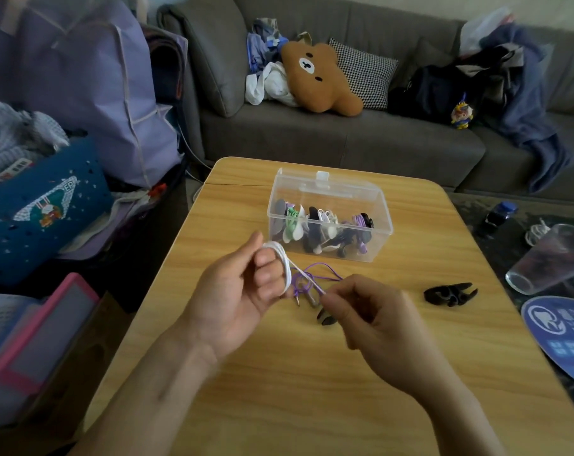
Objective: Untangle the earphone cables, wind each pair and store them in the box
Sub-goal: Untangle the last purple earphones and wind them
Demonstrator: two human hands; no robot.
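White earphone cable [284, 263] looped round left hand [243, 291] fingers, above tabletop [279, 373]. Right hand [371, 319] pinches its free end beside left. Purple cable [322, 273] between hands. Clear box [330, 215] beyond them, lid up.

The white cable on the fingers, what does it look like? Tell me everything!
The white cable is thin, smooth and looks like plastic. Several turns of it are wound in a loop around the fingers of the left hand, raised above the wooden table. One loose strand runs from the loop down to the right hand, which pinches its end. Near that strand lies a purple cable. Its earbuds are not visible.
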